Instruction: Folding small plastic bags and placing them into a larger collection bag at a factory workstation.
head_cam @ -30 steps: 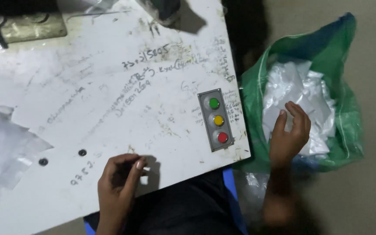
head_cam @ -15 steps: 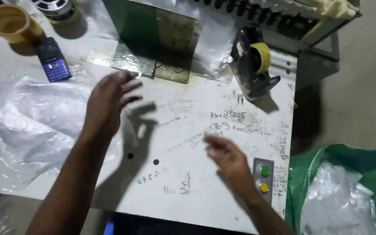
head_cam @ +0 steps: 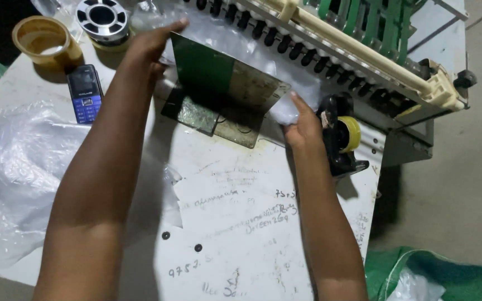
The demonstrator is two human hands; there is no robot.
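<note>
A clear plastic bag (head_cam: 235, 42) lies stretched across the front of a machine, just above a tilted metal plate (head_cam: 218, 92) that is green on one half. My left hand (head_cam: 152, 47) reaches to the bag's left end, fingers extended along its edge and gripping it. At the bag's right corner, my right hand (head_cam: 303, 127) pinches the plastic, close beside a black tape dispenser (head_cam: 338, 139) with a yellow roll. Both forearms stretch over the white table (head_cam: 241, 223).
A row of black rollers and a cream bar (head_cam: 352, 42) runs along the machine behind the bag. At the far left stand a tape roll (head_cam: 46, 39), a metal spool (head_cam: 102, 19) and a blue phone (head_cam: 85, 92). Crumpled clear plastic (head_cam: 18, 161) covers the left. A green sack (head_cam: 447, 276) sits lower right.
The view has swung up from the green sack to the machine. Both hands moved forward from the table's middle and took hold of the plastic bag at the plate.
</note>
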